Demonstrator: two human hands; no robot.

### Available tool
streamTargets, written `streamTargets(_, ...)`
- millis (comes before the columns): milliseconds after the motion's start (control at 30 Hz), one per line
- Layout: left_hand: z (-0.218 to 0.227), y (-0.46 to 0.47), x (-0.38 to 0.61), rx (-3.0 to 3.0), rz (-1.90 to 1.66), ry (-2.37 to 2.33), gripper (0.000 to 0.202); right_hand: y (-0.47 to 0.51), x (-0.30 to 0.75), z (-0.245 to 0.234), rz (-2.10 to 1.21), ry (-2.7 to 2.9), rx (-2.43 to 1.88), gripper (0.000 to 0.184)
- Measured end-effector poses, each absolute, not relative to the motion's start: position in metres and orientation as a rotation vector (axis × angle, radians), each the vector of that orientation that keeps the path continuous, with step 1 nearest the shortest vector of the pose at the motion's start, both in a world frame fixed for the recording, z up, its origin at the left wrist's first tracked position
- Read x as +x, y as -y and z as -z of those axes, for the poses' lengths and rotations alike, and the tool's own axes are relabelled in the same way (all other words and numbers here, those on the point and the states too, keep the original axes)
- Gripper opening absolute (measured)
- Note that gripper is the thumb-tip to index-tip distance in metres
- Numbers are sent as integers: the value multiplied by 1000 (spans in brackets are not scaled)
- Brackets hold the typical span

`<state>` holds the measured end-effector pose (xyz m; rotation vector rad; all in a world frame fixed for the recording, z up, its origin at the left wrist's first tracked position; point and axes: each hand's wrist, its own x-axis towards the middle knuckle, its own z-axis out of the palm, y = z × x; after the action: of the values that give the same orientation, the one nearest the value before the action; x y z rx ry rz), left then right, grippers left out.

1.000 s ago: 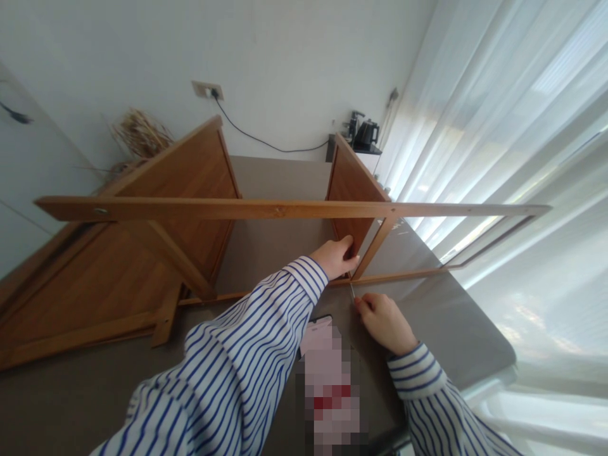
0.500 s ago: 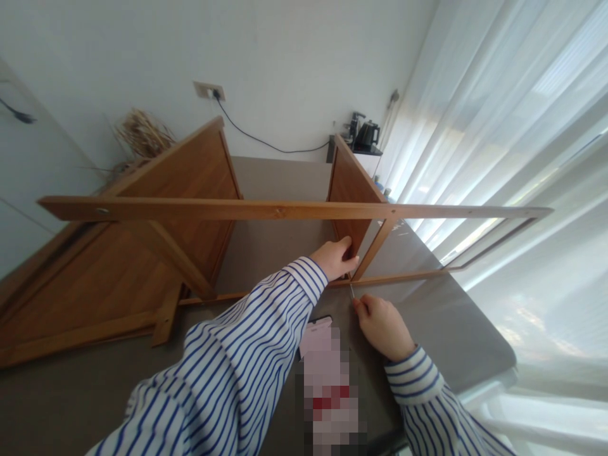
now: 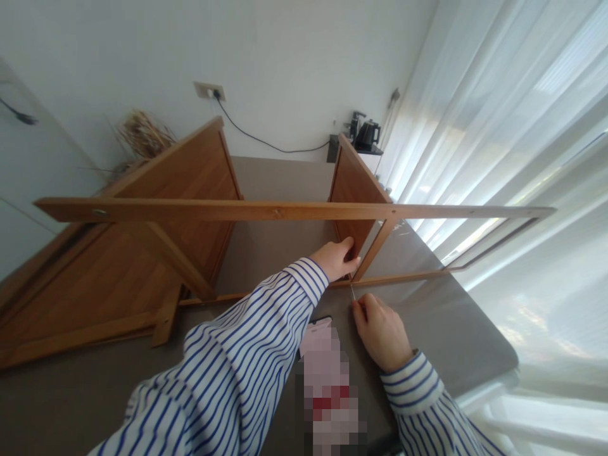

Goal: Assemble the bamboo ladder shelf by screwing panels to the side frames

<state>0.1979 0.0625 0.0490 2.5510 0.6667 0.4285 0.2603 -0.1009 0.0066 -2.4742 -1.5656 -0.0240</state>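
Observation:
A long wooden frame (image 3: pixel 285 210) with crossbars stands on its side across the table. Inside it, my left hand (image 3: pixel 335 259) is closed around the near lower edge of the right wooden panel (image 3: pixel 357 223), by a crossbar (image 3: pixel 375 248). My right hand (image 3: pixel 382 330) pinches a thin metal rod-like tool (image 3: pixel 353 292), perhaps a hex key. The tool's tip meets the frame's lower rail at the foot of that crossbar; its other end is hidden in my fingers. The left wooden panel (image 3: pixel 183 174) stands opposite, behind the frame.
Another wooden panel (image 3: pixel 90 278) leans at the left. A phone (image 3: pixel 317 335), partly pixelated, lies on the grey table (image 3: pixel 470 329) between my forearms. Behind are a black kettle (image 3: pixel 367 135), a wall socket with a cable (image 3: pixel 270 144), and dried stalks (image 3: pixel 144 133). White curtains (image 3: pixel 536 126) hang at the right.
My right hand has turned slightly and shifted a little left, with the tool still at the rail. My left hand keeps its hold; the right panel's top has shifted slightly right.

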Motion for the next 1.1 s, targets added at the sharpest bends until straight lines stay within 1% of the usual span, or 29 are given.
streamTargets(267,-51,-61,197,2545,-403,-688,17,119,257,-2,478,1826,-2354,18)
streamTargets(433,-52,-61,198,2549,-398,-705,17,120,259,-6,627,1987,-2278,18)
streamTargets(533,-51,-60,197,2549,-413,-691,17,117,260,-6,629,2035,-2271,21)
streamTargets(667,-51,-61,197,2543,-408,-684,17,115,259,-2,501,1955,-2310,24)
streamTargets(767,-51,-63,197,2547,-391,-683,18,113,258,0,449,1855,-2354,22)
streamTargets(900,-51,-63,198,2553,-380,-681,19,112,254,1,467,1809,-2365,17)
streamTargets(1033,-51,-62,197,2552,-391,-678,19,110,251,3,501,1766,-2366,26)
streamTargets(1100,-52,-62,197,2550,-386,-686,19,109,250,3,464,1733,-2357,25)
